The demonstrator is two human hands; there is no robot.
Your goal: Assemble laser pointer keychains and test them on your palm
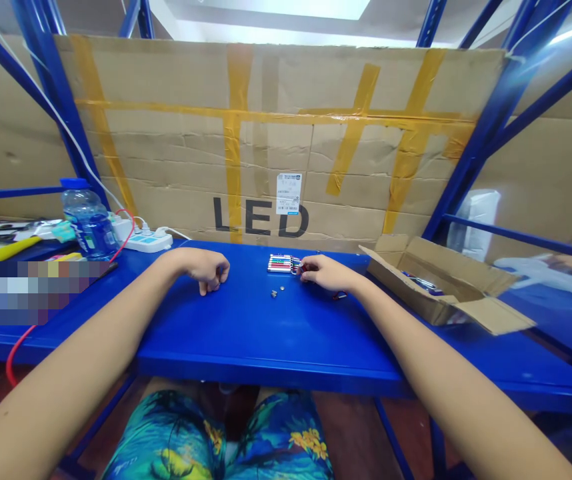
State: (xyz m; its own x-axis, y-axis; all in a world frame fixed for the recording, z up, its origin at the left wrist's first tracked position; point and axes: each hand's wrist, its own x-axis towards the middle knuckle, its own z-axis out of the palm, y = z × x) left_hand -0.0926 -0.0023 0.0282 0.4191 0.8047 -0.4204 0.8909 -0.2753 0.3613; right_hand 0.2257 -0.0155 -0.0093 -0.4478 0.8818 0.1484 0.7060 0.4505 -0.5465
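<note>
My left hand [210,272] rests on the blue table, its fingers curled in and nothing visible in them. A row of several slim, coloured metal tubes with small clips [280,264] lies side by side in front of me. My right hand [322,273] is at the clip end of this row, thumb and fingers pinched together; a small dark red bit shows at the fingertips, too small to name. Closer to me lie small silver round pieces [274,293], like button cells. Under my right wrist, a small red and silver piece [339,295] is partly hidden.
An open cardboard box [416,303] holding small blue-looking items stands on the right. At left are a water bottle [89,223], a white power strip [149,241], a red cable [15,353] and yellow-handled things [9,252]. A cardboard wall [176,160] closes off the back.
</note>
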